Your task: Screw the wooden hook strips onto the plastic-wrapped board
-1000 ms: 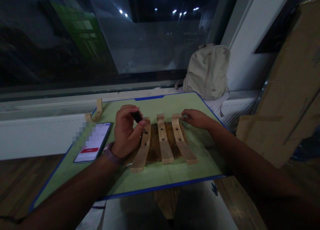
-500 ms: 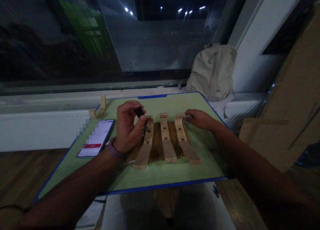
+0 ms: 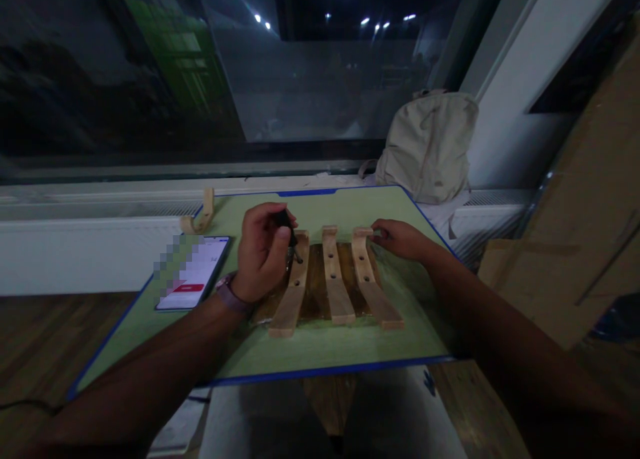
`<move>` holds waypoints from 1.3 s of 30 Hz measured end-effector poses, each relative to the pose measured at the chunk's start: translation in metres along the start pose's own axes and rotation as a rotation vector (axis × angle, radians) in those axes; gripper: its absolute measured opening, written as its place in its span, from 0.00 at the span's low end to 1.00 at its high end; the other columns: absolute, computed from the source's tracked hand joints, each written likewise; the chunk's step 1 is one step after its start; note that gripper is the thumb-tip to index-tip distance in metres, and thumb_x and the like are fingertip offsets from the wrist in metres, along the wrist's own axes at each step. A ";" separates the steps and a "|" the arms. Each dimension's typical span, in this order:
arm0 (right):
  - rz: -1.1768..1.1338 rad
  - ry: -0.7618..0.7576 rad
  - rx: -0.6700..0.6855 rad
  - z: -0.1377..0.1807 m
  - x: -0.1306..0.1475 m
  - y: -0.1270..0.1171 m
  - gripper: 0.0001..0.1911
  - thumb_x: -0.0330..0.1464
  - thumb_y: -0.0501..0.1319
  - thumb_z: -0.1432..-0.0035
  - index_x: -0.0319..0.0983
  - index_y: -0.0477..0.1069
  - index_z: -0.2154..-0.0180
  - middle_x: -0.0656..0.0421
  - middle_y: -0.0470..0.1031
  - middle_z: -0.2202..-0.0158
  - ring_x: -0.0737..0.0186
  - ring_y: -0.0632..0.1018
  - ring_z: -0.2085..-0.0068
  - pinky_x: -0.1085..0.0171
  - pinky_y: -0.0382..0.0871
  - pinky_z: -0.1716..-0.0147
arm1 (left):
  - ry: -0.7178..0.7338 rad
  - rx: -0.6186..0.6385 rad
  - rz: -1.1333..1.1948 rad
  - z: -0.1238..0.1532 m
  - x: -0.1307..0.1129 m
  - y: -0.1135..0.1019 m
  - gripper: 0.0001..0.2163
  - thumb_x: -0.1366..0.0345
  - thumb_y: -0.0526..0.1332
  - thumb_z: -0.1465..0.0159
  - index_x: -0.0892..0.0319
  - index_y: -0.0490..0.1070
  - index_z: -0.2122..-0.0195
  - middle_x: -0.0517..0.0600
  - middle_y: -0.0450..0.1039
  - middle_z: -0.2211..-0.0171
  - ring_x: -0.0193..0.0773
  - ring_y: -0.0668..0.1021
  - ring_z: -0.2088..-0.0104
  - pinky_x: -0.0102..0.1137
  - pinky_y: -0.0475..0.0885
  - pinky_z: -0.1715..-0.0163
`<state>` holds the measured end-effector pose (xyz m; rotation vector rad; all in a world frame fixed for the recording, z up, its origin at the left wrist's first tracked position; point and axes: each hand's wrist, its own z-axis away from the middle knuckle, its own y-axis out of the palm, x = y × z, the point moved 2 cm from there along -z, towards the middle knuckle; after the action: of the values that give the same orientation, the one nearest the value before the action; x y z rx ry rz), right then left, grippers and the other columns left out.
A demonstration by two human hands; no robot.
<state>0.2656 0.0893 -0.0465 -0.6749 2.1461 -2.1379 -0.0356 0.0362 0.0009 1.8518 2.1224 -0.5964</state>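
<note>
My left hand [image 3: 264,249] is closed around the black handle of a screwdriver [image 3: 285,220]. Its shaft slants down to the upper hole of the left wooden hook [image 3: 289,307]. A middle wooden hook [image 3: 340,304] and a right wooden hook [image 3: 384,307] lie beside it, each with two holes and an upturned far end. All three rest across a glossy brown board [image 3: 313,286], partly hidden under them. At the far end of the right hook, my right hand [image 3: 400,238] has its fingers curled against the edge; their tips are partly hidden.
A phone [image 3: 200,269] with a lit screen lies on the green, blue-edged table [image 3: 340,349]. Another wooden hook [image 3: 205,212] stands at the far left corner. Behind the table are a beige backpack [image 3: 430,146] and a window; cardboard [image 3: 575,232] leans at right.
The view has shifted slightly. My left hand is turned a little around the screwdriver, whose tip stays at the same hole. My right hand keeps its place at the right hook.
</note>
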 end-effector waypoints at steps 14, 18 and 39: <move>0.011 0.019 0.003 0.001 0.003 -0.002 0.14 0.35 0.60 0.35 0.36 0.76 0.51 0.53 0.79 0.65 0.57 0.76 0.66 0.64 0.62 0.66 | -0.039 0.047 0.013 0.003 0.000 0.003 0.17 0.64 0.54 0.27 0.49 0.60 0.37 0.49 0.72 0.60 0.33 0.78 0.66 0.31 0.78 0.65; 0.013 0.007 0.003 0.002 0.004 -0.002 0.15 0.35 0.59 0.35 0.35 0.76 0.51 0.53 0.79 0.65 0.58 0.76 0.66 0.64 0.62 0.66 | 0.068 0.028 0.014 0.001 0.000 0.001 0.16 0.65 0.61 0.31 0.46 0.65 0.43 0.47 0.69 0.60 0.33 0.76 0.65 0.30 0.75 0.66; 0.037 0.010 0.011 0.001 0.002 -0.001 0.16 0.34 0.60 0.35 0.34 0.75 0.49 0.52 0.80 0.63 0.57 0.76 0.65 0.64 0.62 0.65 | 0.047 0.021 -0.328 0.003 -0.003 -0.007 0.17 0.62 0.64 0.33 0.50 0.70 0.43 0.50 0.74 0.57 0.41 0.77 0.56 0.40 0.75 0.56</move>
<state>0.2641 0.0875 -0.0446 -0.6208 2.1325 -2.1375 -0.0426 0.0316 0.0009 1.5500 2.4820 -0.6516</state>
